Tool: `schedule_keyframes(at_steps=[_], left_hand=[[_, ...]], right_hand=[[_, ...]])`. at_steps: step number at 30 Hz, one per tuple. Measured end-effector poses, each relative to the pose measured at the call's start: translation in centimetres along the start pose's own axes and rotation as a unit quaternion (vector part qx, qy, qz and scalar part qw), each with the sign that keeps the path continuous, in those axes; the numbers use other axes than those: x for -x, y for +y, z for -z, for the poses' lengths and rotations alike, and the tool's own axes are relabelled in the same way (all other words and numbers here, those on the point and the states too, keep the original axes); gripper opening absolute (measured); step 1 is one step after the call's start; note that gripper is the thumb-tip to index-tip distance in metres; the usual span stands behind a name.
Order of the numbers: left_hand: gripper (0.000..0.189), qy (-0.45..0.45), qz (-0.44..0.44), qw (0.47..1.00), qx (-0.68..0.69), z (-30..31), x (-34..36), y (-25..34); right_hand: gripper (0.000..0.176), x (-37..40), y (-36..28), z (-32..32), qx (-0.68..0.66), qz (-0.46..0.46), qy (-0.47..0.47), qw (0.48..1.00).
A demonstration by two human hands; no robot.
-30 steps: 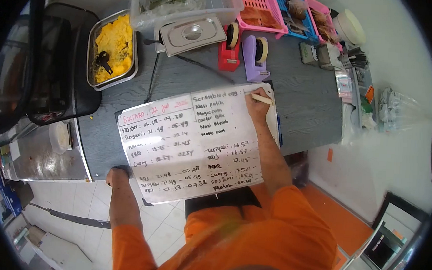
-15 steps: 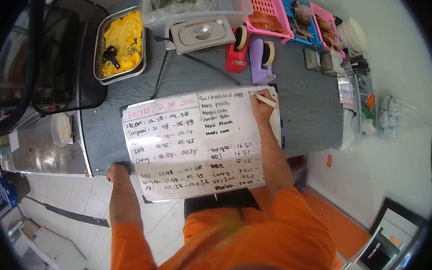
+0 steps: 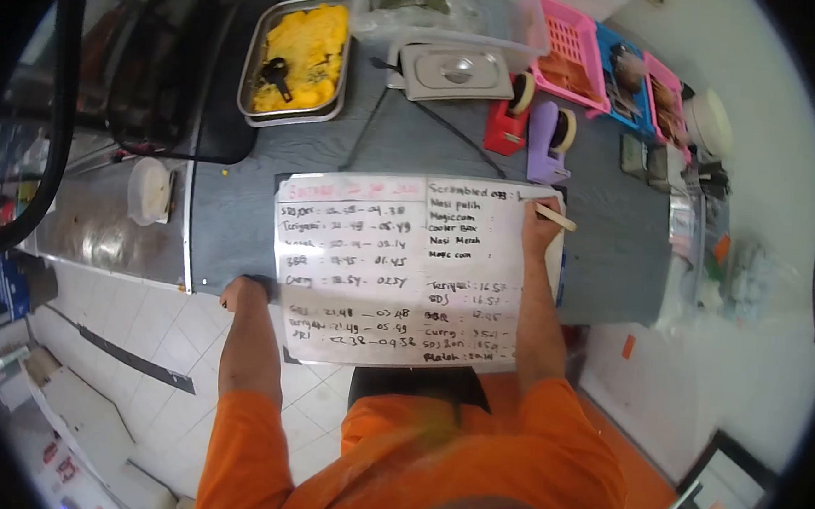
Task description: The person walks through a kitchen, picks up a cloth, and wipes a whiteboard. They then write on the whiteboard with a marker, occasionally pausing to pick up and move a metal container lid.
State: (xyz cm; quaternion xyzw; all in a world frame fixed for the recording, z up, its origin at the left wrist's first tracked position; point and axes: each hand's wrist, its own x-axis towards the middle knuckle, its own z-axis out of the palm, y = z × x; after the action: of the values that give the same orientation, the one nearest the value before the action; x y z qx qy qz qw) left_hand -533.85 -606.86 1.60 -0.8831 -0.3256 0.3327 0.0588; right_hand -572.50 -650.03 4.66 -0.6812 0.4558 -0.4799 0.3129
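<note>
My right hand (image 3: 540,232) is closed to a narrow grip and holds the pen (image 3: 561,219). The board (image 3: 407,271) lies on the surface (image 3: 233,213), its near part overhanging the edge on my side. The right hand is at the board's upper right corner, just beyond the end of the top right line of writing (image 3: 466,191), which reads "Scrambled egg :".

Pen alignment: the long axis runs aslant. The writing end points left and away from me, to the space just after the colon; the rear end points right and slightly toward me. Contact between tip and board is too small to confirm. The right hand is the nearer one to this line, with the blank space immediately left of its fingers.

My left hand (image 3: 245,292) is at the near edge of the surface, just outside the board's left side and well apart from the pen. Its fingers are partly hidden; I cannot tell whether they are spread or closed, or whether they hold anything.

Beyond the board, from left to right: a tray (image 3: 248,82) of yellow food (image 3: 308,33) with a black spoon (image 3: 277,78) in it, a steel lid (image 3: 481,77), a red tape dispenser (image 3: 503,133) and a purple one (image 3: 540,143)
</note>
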Motion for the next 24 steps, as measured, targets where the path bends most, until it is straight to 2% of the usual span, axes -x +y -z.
schedule_keyframes(at_steps=[1, 3, 6, 7, 9, 10, 12, 13, 16, 17, 18, 20, 21, 22, 24], left_hand=[[0.033, 0.004, 0.03, 0.996, 0.078, 0.0, 0.0, 0.1], [0.033, 0.014, 0.076, 0.975, 0.209, -0.1, 0.3, 0.0], [0.034, 0.031, 0.121, 0.933, 0.336, -0.1, 0.9, -0.1], [0.034, 0.035, 0.131, 0.922, 0.363, -0.1, 1.0, -0.1], [0.034, 0.04, 0.152, 0.898, 0.411, -0.1, 1.4, -0.1], [0.034, 0.039, 0.159, 0.888, 0.429, -0.1, 1.7, -0.1], [0.035, 0.042, 0.173, 0.868, 0.463, 0.1, 2.0, 0.2], [0.035, 0.05, 0.186, 0.858, 0.476, -0.1, 2.0, 0.1], [0.034, 0.094, 0.233, 0.814, 0.523, -0.7, 0.8, 0.2], [0.035, 0.089, 0.219, 0.834, 0.499, -0.9, 0.5, 0.0], [0.036, 0.083, 0.204, 0.852, 0.476, -1.0, 0.6, 0.0], [0.04, 0.072, 0.173, 0.884, 0.429, -1.2, 1.0, -0.2], [0.042, 0.069, 0.165, 0.89, 0.42, -0.7, 1.8, 0.0], [0.043, 0.066, 0.157, 0.895, 0.411, -0.3, 2.6, 0.1], [0.051, 0.061, 0.197, 0.778, 0.593, 2.2, 6.4, -0.7]], right_hand=[[0.012, -0.1, 0.0, 0.0, -0.006, 0.002, -0.005, 1.0], [0.009, 0.0, 0.2, 0.0, -0.049, -0.051, 0.035, 0.997], [0.008, 0.1, 0.5, -0.4, -0.056, -0.019, 0.045, 0.997], [0.008, 0.1, 1.2, -0.1, -0.06, -0.017, 0.041, 0.997], [0.007, 0.0, 2.0, 0.1, 0.056, 0.056, 0.065, 0.995], [0.007, 0.2, 1.0, 0.0, 0.051, 0.059, 0.06, 0.995], [0.012, 0.2, -1.5, -0.1, 0.121, 0.075, 0.054, 0.988], [0.014, 0.2, -2.6, -0.2, 0.128, 0.122, 0.038, 0.984], [0.012, 1.7, -5.6, -2.0, 0.073, 0.086, 0.032, 0.993], [0.017, 2.3, -6.2, -3.0, 0.059, 0.114, 0.021, 0.992], [0.021, 3.5, -5.2, -3.9, -0.022, -0.014, -0.042, 0.999], [0.027, 5.1, -6.6, -7.1, -0.123, -0.006, -0.138, 0.983], [0.028, 5.9, -6.8, -8.8, -0.126, -0.037, -0.203, 0.97], [0.029, 6.5, -8.0, -10.9, -0.109, 0.012, -0.229, 0.967], [0.032, 6.8, -12.1, -15.0, -0.068, 0.123, -0.258, 0.956]])
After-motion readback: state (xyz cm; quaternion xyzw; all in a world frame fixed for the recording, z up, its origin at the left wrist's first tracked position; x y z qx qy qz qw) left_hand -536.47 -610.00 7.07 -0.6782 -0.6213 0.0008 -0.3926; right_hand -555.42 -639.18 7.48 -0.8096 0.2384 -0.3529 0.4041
